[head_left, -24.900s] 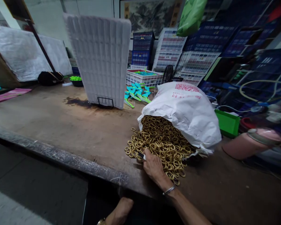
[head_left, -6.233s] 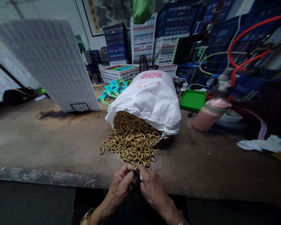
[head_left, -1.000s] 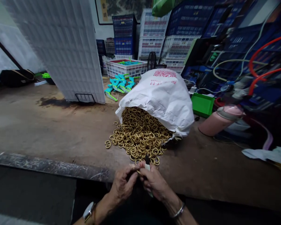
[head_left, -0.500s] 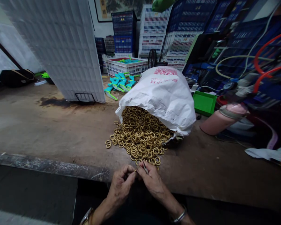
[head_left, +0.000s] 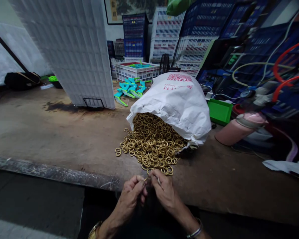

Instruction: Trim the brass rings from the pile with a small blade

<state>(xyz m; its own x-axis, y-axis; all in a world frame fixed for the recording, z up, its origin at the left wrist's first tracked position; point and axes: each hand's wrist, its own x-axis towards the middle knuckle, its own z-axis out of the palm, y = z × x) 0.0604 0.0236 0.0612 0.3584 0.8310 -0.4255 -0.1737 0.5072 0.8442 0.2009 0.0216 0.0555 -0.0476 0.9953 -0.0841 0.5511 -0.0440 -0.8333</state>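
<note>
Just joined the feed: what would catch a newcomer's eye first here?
The heap of brass-coloured rings spilling from a white sack on the bench. At its near edge, the left hand and right hand pinch one small piece. A tall white grid panel stands behind, left.

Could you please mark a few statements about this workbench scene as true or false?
The white sack lies on its side with brass rings spilling from its mouth. True.
Both hands are buried in the ring pile. False: the left hand and right hand meet at the table edge, short of the pile; the right pinches a slender tool.
The pink flask sits right of the sack. True.
The white grid panel lies flat. False: it stands upright.
</note>
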